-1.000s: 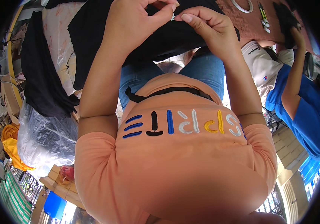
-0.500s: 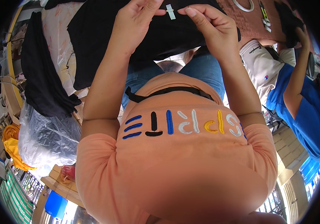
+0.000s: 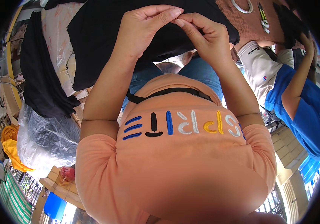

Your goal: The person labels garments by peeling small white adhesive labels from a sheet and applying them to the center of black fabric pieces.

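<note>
Both hands meet fingertip to fingertip above the black garment (image 3: 104, 33) spread on the surface: the left hand (image 3: 145, 28) and right hand (image 3: 204, 35) are pinched narrow, apparently on something tiny, too small to identify, held close for fine work.

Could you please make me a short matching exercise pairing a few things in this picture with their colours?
Things:
1. garment under the left hand and right hand
2. shirt of the person working
3. co-worker's shirt at the right
4. cloth at the lower left

Colours:
A. yellow
B. black
C. blue
D. orange

Pairs: 1-B, 2-D, 3-C, 4-A
</note>
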The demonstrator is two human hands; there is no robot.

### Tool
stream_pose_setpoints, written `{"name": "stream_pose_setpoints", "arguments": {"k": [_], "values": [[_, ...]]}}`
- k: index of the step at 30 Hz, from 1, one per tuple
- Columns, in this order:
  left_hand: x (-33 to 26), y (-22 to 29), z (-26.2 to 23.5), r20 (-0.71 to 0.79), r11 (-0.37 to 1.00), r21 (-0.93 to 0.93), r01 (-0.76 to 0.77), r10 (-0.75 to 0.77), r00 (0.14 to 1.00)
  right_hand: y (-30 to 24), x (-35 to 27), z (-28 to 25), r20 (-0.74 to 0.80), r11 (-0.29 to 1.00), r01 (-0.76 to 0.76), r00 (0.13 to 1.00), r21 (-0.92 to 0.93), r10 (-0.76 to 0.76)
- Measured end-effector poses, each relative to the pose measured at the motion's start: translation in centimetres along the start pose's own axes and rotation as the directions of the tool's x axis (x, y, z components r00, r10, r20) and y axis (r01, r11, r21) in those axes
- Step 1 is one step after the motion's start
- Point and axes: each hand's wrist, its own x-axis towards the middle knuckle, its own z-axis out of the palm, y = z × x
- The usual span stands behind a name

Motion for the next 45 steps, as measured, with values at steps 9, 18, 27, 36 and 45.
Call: {"name": "stream_pose_setpoints", "arguments": {"k": [9, 18, 27, 36, 45], "values": [[0.6, -2.1, -0.5, 0.027, 0.982, 0.043, -0.184, 0.182, 0.983, -0.3, -0.1, 0.7, -0.055, 0.997, 0.055, 0.997, -0.055, -0.058], [0.5, -2.3, -0.4, 0.034, 0.984, 0.041, -0.172, 0.171, 0.985, -0.6, -0.2, 0.4, -0.015, 0.996, 0.021, 1.0, -0.086, -0.022], [0.2, -2.3, -0.6, 0.1, 0.962, 0.157, -0.223, 0.209, 0.973, -1.0, -0.1, 0.0, -0.02, 0.979, 0.103, 0.994, -0.178, -0.108], [0.4, -2.2, -0.4, 0.049, 0.972, 0.066, -0.224, 0.221, 0.974, -1.0, -0.1, -0.1, 0.003, 0.954, 0.162, 0.986, -0.253, -0.166], [-0.4, 0.2, 0.1, 0.006, 1.0, -0.004, 0.0, 0.0, 1.0, -1.0, -0.2, -0.2, 0.006, 0.964, 0.139, 0.99, -0.226, -0.141]]}}
